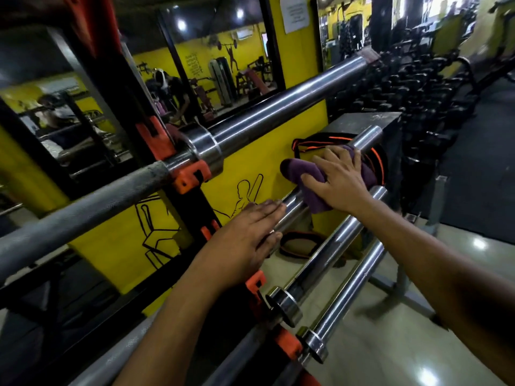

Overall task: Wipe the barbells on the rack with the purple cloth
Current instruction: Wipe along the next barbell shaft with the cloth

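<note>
Nearest me, below the second sleeve I am working on, two more chrome barbell sleeves [338, 299] wait on the rack's orange hooks [287, 346]. My left hand [242, 243] lies flat with fingers straight on the second sleeve [292, 210], steadying it near its collar end. Just beyond along that same sleeve, my right hand [340, 179] presses the purple cloth [303, 174] down, fingers spread over it. I judge the wipe goes best with the cloth folded round the sleeve and drawn to the tip [370, 140], while the left hand stops it rolling. Above this sleeve runs the top barbell [278, 110], its knurled shaft [83, 207] reaching left past the hook
</note>
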